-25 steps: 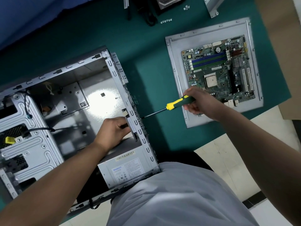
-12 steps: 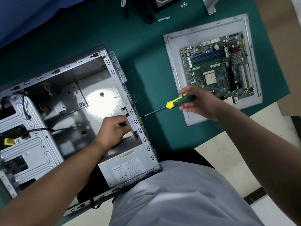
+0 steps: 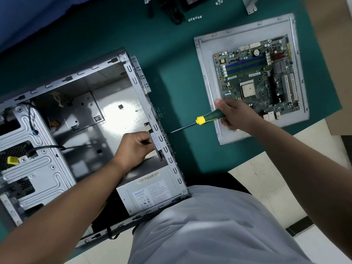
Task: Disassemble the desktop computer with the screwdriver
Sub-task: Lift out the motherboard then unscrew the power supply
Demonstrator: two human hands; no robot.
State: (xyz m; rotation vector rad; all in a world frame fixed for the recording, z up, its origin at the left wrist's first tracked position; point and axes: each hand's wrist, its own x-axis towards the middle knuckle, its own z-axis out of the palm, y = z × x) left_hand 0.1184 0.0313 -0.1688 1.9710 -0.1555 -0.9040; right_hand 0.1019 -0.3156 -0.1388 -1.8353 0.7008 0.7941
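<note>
Right hand (image 3: 235,116) gripped green-and-yellow-handled screwdriver (image 3: 202,120), tip at grey steel case (image 3: 162,134) rear wall; left hand (image 3: 136,147) clasped inner bracket; keeping shaft square probably advisable.

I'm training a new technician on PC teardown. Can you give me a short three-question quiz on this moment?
1. True or false: the motherboard is still mounted inside the computer case.
2. Which hand holds the screwdriver? A) left hand B) right hand C) neither
3. Fill in: the screwdriver tip meets the case's ____ wall, just above the power supply.

Key:
1. False; it lies on a metal panel on the green mat.
2. B; the left hand grips a part at the case's rear wall.
3. Rear.
</note>
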